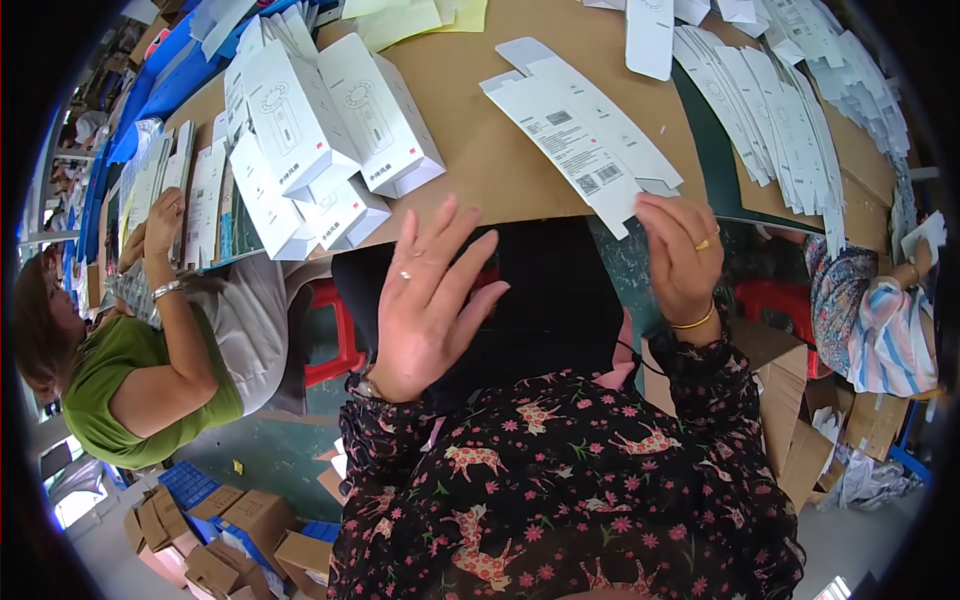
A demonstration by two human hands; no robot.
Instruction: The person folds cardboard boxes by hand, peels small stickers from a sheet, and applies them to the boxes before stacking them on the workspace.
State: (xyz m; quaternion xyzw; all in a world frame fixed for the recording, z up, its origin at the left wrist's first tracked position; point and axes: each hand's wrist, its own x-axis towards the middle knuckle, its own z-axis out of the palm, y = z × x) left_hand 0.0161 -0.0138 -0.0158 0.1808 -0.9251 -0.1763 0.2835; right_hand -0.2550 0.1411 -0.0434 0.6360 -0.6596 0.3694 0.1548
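A flattened white carton (580,125) with printed labels and flaps lies slanted over the cardboard-covered table in front of me. My right hand (682,250) pinches its near right corner between thumb and fingers. My left hand (432,295) is raised near the table's front edge, fingers spread, with nothing in it. Just beyond that hand, several folded white boxes (290,120) with a line drawing of a handheld fan are stacked at the left; their near ends look open.
Fanned flat cartons (765,120) are piled on the right. Yellow paper (420,20) lies at the far edge. A co-worker in a green top (150,390) sits on the left, another person (875,320) on the right. Red stools (335,335) and cardboard boxes (255,520) stand below.
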